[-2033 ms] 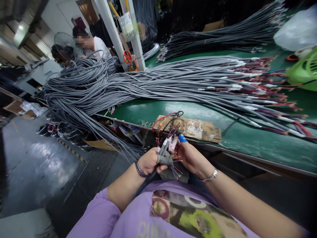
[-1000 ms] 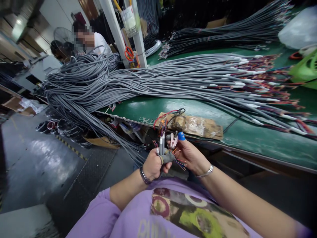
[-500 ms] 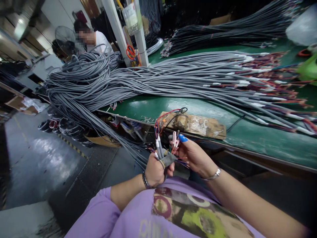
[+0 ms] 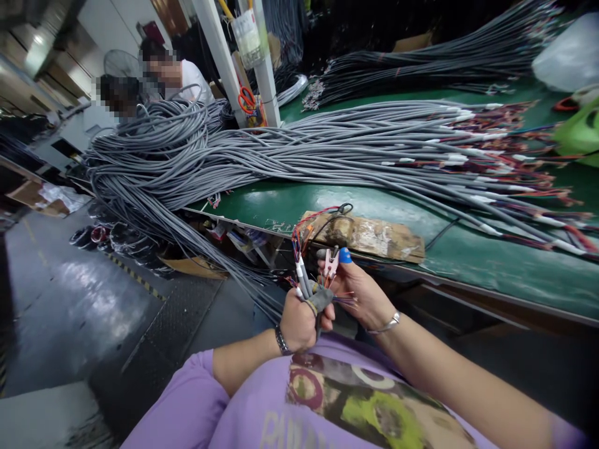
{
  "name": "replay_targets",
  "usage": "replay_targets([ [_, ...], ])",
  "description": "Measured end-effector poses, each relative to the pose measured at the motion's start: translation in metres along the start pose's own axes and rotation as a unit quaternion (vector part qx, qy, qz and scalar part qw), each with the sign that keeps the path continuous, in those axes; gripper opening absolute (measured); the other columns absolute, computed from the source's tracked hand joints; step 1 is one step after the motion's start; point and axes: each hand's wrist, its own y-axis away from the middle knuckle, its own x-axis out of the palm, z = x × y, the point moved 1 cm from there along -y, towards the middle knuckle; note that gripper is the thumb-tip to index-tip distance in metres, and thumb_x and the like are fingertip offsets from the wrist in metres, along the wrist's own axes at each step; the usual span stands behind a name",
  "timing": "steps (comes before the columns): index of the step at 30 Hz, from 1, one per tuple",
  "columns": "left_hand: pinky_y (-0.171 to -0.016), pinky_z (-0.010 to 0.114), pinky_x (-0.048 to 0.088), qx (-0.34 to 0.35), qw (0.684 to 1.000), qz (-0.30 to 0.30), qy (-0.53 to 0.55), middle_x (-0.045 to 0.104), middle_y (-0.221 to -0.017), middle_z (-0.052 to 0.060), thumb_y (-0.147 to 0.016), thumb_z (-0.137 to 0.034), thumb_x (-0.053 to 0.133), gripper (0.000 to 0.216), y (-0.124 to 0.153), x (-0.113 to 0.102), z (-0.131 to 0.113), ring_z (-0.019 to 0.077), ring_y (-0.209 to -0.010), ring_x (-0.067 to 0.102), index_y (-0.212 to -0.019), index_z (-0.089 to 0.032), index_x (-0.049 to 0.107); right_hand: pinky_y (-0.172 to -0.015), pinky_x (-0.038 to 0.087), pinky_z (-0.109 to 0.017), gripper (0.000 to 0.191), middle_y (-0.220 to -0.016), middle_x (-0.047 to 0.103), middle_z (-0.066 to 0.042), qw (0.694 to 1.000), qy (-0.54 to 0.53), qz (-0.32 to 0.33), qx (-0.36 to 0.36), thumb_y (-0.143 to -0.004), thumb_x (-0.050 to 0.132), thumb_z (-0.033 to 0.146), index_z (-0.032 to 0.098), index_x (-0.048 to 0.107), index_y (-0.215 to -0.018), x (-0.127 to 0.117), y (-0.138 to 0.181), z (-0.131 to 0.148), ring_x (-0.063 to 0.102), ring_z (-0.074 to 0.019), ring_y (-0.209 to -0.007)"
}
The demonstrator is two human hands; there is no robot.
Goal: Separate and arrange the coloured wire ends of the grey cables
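Wood board (image 4: 393, 242): my landmark on the head feed; it's lying along the near edge of the green table (image 4: 266, 209).
Left hand (image 4: 299, 321): I'm gripping a few gray cables (image 4: 305, 282), fingers curled tight, below the bd's left end; a gray thumb cover (image 4: 321, 300) is pressing across them.
Cables: they're standing nearly upright in my fist, long axis running up & a bit left, w/ colored wires (image 4: 298, 240) fanning out by the bd's left end.
Loose wires (image 4: 345, 299): they're poking sideways from under my left thumb toward the right palm, below the bd.
Right hand (image 4: 364, 296): I'm pinching a pink clip (image 4: 331, 264) btwn thumb & fingertips, just below the bd; a blue tape wrap (image 4: 345, 255) is covering the thumb tip.
Clip vs cables: clip's sitting just right of the cables, below the bd, long axis also roughly upright; right hand's nearer the clip, left nearer the cables. Can't tell if clip's touching any wire.
Table: gray cable pile (image 4: 281, 146) is stretching behind the bd, stripped ends going right; black cable bundle (image 4: 421, 68) is lying farther back.
Room: two ppl are working far behind-left of the bd; shiny floor (image 4: 70, 280) is showing well left & below it.
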Motion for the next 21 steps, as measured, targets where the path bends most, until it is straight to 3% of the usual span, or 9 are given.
replay_targets([
  [5, -0.031, 0.018, 0.028, -0.001, 1.000, -0.006, -0.009, 0.054, -0.044, -0.002, -0.061, -0.054, 0.076, 0.046, -0.002, -0.001, 0.003, 0.0060, -0.030, 0.042, -0.058, -0.015, 0.051, -0.050, 0.051, -0.029, 0.040, -0.066, 0.068, -0.003, 0.999, 0.025, 0.018, -0.007, -0.076, 0.066, 0.061, 0.021, 0.068, -0.081, -0.003, -0.002, -0.003, 0.059, -0.0158, -0.050],
  [11, -0.031, 0.018, 0.029, 0.008, 1.000, -0.002, -0.008, 0.054, -0.044, -0.002, -0.061, -0.054, 0.076, 0.047, 0.001, -0.003, 0.004, 0.0056, -0.029, 0.042, -0.059, -0.014, 0.052, -0.056, 0.053, -0.028, 0.048, -0.071, 0.068, -0.003, 0.999, 0.009, 0.030, 0.009, -0.076, 0.060, 0.068, 0.021, 0.067, -0.082, -0.001, 0.003, -0.003, 0.060, -0.0144, -0.056],
  [14, -0.031, 0.018, 0.030, 0.017, 1.000, -0.001, 0.002, 0.054, -0.044, -0.003, -0.059, -0.054, 0.078, 0.047, 0.005, -0.007, 0.004, 0.0063, -0.030, 0.043, -0.063, -0.015, 0.053, -0.056, 0.052, -0.027, 0.042, -0.077, 0.069, -0.004, 0.999, 0.011, 0.038, 0.020, -0.080, 0.059, 0.063, 0.022, 0.067, -0.084, 0.000, 0.007, 0.001, 0.059, -0.0139, -0.056],
  [18, -0.031, 0.017, 0.031, 0.045, 0.999, -0.011, -0.004, 0.055, -0.046, -0.002, -0.062, -0.056, 0.076, 0.047, 0.006, -0.009, 0.002, 0.0062, -0.031, 0.044, -0.063, -0.015, 0.053, -0.054, 0.051, -0.027, 0.028, -0.080, 0.071, -0.004, 0.999, 0.045, 0.028, 0.000, -0.076, 0.073, 0.046, 0.021, 0.070, -0.086, -0.001, 0.009, 0.004, 0.060, -0.0141, -0.057],
  [21, -0.033, 0.017, 0.031, 0.077, 0.997, -0.021, -0.019, 0.057, -0.048, -0.001, -0.066, -0.055, 0.074, 0.046, 0.005, -0.009, -0.001, 0.0058, -0.032, 0.045, -0.064, -0.014, 0.055, -0.051, 0.049, -0.027, 0.031, -0.078, 0.071, -0.005, 0.997, 0.069, 0.019, -0.023, -0.075, 0.073, 0.048, 0.019, 0.070, -0.085, -0.003, 0.008, 0.003, 0.059, -0.0143, -0.055],
])
